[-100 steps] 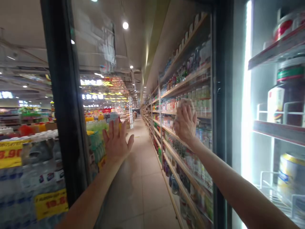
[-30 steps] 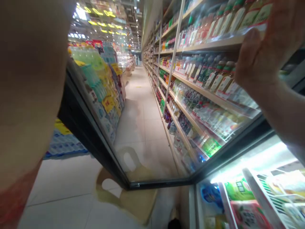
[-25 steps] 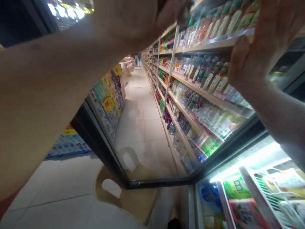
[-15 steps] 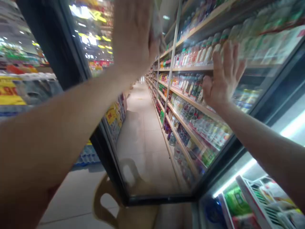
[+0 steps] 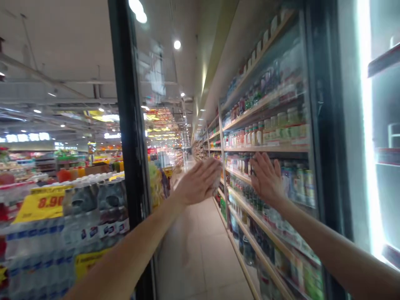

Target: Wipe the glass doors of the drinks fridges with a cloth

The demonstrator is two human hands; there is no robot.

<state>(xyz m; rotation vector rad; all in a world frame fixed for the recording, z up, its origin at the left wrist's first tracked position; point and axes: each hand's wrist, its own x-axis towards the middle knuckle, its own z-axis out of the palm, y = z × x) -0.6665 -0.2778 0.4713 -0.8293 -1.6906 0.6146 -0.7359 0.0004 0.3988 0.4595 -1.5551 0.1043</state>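
Note:
My left hand [image 5: 200, 181] reaches to the glass pane [image 5: 175, 104] of an open cooler door, its fingers close together and slanting to the right. A pale patch shows along its palm side; I cannot make out whether this is a thin cloth or a reflection. My right hand [image 5: 267, 177] rests flat against the same glass further right, fingers spread and nothing in it. The dark door frame [image 5: 126, 125] stands upright left of both hands.
Through the glass appear shelves [image 5: 265, 148] of bottled drinks and a tiled aisle floor [image 5: 215, 250]. At left are stacked bottle packs [image 5: 37, 241] with a yellow price sign [image 5: 40, 204]. A bright light strip [image 5: 367, 125] marks the cooler interior at right.
My left hand has come down from high on the glass to beside the right hand. The right hand stays spread on the pane. The view has tilted up.

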